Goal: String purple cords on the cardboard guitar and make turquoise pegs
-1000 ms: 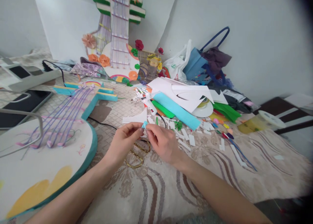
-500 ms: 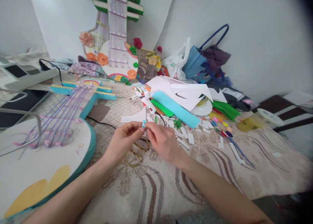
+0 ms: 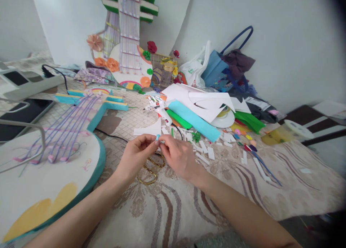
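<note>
My left hand (image 3: 135,155) and my right hand (image 3: 178,156) meet above the patterned cloth, fingertips pinched together on a small light-blue paper piece (image 3: 158,137). Only a bit of the piece shows between the fingers. Gold-handled scissors (image 3: 150,170) lie on the cloth just beneath both hands. A black cable (image 3: 113,136) runs under the hands toward the white glue gun (image 3: 165,115).
A flat cardboard guitar with teal rim (image 3: 54,158) lies at the left, a second decorated guitar (image 3: 127,42) leans on the wall. Paper sheets, a blue foam strip (image 3: 194,121), green strips and white scraps crowd the middle. Bags (image 3: 221,69) sit behind, a tablet (image 3: 24,113) at the far left.
Both hands stayed together and worked the blue piece; less of it shows between the fingers now. The view shifted slightly.
</note>
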The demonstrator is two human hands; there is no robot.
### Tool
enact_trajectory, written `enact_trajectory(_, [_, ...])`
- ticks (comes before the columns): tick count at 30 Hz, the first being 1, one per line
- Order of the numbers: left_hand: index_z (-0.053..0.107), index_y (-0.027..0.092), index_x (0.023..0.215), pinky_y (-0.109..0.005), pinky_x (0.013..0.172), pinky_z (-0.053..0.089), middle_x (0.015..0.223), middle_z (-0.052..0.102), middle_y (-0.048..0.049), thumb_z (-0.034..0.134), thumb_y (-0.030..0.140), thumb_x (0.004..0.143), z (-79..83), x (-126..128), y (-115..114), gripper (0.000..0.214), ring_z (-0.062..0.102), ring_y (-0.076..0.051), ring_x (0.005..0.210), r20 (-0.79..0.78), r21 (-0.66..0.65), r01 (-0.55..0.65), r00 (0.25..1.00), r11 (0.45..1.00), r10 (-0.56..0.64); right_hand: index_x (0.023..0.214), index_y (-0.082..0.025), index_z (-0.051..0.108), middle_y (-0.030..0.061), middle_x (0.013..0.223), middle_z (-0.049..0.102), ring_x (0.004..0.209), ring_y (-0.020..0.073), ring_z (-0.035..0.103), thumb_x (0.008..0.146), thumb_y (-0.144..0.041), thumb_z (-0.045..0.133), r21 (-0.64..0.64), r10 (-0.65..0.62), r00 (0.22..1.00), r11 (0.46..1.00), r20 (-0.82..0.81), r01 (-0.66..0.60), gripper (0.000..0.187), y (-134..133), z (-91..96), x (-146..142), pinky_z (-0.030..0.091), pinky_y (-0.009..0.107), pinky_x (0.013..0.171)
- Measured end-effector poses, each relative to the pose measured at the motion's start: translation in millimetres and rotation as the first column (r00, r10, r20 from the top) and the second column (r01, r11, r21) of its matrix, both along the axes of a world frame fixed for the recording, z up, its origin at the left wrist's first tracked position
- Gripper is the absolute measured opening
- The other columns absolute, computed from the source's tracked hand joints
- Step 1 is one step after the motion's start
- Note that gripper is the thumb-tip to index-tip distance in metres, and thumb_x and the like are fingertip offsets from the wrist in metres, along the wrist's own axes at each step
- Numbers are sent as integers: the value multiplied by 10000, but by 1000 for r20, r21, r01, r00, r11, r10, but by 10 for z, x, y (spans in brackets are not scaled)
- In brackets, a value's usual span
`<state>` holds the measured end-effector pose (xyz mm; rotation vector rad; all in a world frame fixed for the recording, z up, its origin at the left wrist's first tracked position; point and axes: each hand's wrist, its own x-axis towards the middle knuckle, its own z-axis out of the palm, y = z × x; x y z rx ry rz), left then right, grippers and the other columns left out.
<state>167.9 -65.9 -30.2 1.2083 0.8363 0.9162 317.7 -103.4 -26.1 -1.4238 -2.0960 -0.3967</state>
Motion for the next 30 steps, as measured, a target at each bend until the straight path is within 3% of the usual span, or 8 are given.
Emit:
enact_trajectory(12, [660,159,829,-214,634,434,786,623,7,698,363,740,15,-14,30,226,528,-90,642,-12,-40,-110,994,993,110,1049,-172,512,-37,651,619,576,100,605,891,-223,504,-40,9,993,999,-118,-13,167,-49,63,-5,403,225,553])
enact_trajectory(17, [648,161,820,-222,652,438,785,612,9,699,373,738,-9,-25,38,233,540,-97,661,0,-72,-132,991,989,132,948,-189,548,-22,728,628,547,81,540,847,-209,550,-131,13,950,990,-313,-57,103,-65,107,1,393,212,538])
enact_trajectory(20, [640,161,825,-228,666,443,789,607,8,693,376,744,-19,-26,39,236,548,-103,674,19,-83,-127,992,988,129,907,-181,561,6,808,634,498,66,465,862,-234,533,-294,-50,873,949,-484,-109,75,-55,160,5,371,212,488])
enact_trajectory(24, [637,161,829,-217,645,434,777,600,10,692,357,744,4,-29,37,221,546,-101,673,20,-73,-144,989,987,146,925,-185,572,-12,736,619,414,54,401,882,-289,509,-521,-186,715,806,-674,-281,129,-12,199,20,306,199,379])
enact_trajectory(27, [635,160,823,-205,590,411,735,594,18,691,350,741,24,-31,38,214,524,-89,617,-4,-45,-172,985,984,172,878,-181,571,-13,745,626,436,53,436,849,-245,540,-546,-220,624,739,-750,-395,77,16,191,28,339,186,392])
enact_trajectory(30, [635,156,820,-200,570,406,737,605,13,689,346,743,28,-34,40,212,541,-89,608,-35,-8,-180,983,984,179,771,-176,559,-32,645,583,512,74,490,832,-206,543,-524,-187,625,745,-758,-413,70,13,181,19,390,190,475])
